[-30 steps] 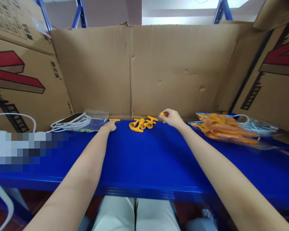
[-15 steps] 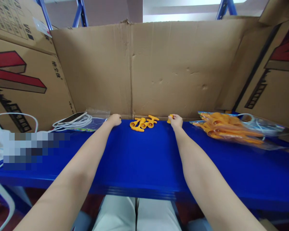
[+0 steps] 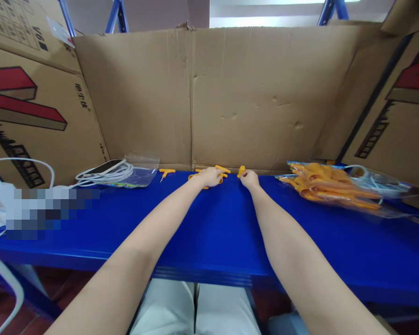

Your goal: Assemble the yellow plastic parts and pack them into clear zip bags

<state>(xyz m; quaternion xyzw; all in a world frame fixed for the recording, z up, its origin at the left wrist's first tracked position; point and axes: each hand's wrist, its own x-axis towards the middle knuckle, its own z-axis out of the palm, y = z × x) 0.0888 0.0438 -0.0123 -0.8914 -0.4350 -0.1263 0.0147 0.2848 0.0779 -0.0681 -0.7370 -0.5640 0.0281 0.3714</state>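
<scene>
My left hand point(image 3: 211, 177) reaches over a small pile of yellow plastic corkscrew pieces point(image 3: 223, 169) against the cardboard. It covers most of the pile, and its bent fingers are too hidden to show whether they grip one. Just to the right, my right hand point(image 3: 250, 179) pinches a yellow cone-shaped piece point(image 3: 241, 171), held upright with its top above the fingers. Farther left, a T-handled yellow corkscrew point(image 3: 167, 171) with a dark metal spiral lies alone on the blue table point(image 3: 212, 223).
A clear bag of yellow pieces point(image 3: 331, 184) lies on the right. To the left are a phone point(image 3: 106, 167), a coiled white cable point(image 3: 122, 174) and a plastic bag point(image 3: 146, 170). A cardboard wall point(image 3: 247, 97) stands behind, with cartons point(image 3: 38, 116) at the sides.
My left hand has moved right onto the pile, and a T-handled corkscrew now lies where it was. My right hand has shifted slightly left with the yellow cone-shaped piece.
</scene>
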